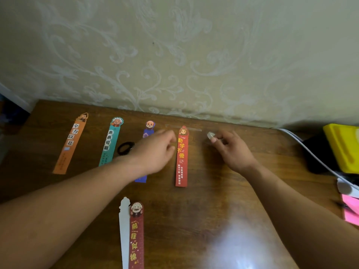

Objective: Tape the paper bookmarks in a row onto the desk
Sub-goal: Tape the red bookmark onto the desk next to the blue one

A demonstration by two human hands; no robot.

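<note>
Four paper bookmarks lie in a row on the wooden desk (pixel 223 181): an orange one (pixel 71 144), a teal one (pixel 109 141), a purple one (pixel 148 131) partly hidden under my left arm, and a red one (pixel 182 158). A clear strip of tape (pixel 194 129) crosses the red bookmark's top. My left hand (pixel 157 148) hovers with curled fingers at the red bookmark's left edge. My right hand (pixel 231 150) pinches a clear tape roll (pixel 210 135) just right of that strip. A dark red bookmark (pixel 136 235) and a white one (pixel 124 230) lie near the front edge.
A black ring-shaped object (pixel 125 148) lies between the teal and purple bookmarks. At the right stand a yellow box (pixel 343 146), a white cable (pixel 310 152), a black object (pixel 314 152) and pink paper (pixel 351 210). A patterned wall (pixel 174 55) rises behind the desk.
</note>
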